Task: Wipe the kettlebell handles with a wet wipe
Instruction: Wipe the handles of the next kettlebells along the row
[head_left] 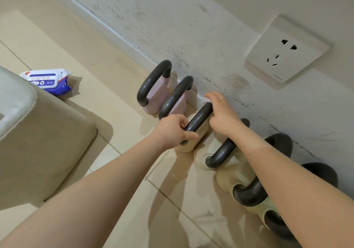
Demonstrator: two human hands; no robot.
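Several kettlebells stand in a row on the tiled floor along the wall. Two pink kettlebells [156,94] with dark handles are at the far end, cream ones nearer. My left hand [172,130] grips the near end of the third kettlebell's dark handle [199,118]. My right hand [220,113] is wrapped over the far end of the same handle, holding a white wet wipe [206,99] against it; only a corner of the wipe shows past my fingers. A cream kettlebell handle [220,155] passes under my right forearm.
A blue and white pack of wet wipes [47,81] lies on the floor at the left. A beige cushioned seat [38,132] fills the left side. A wall socket [285,52] sits on the scuffed white wall above the kettlebells.
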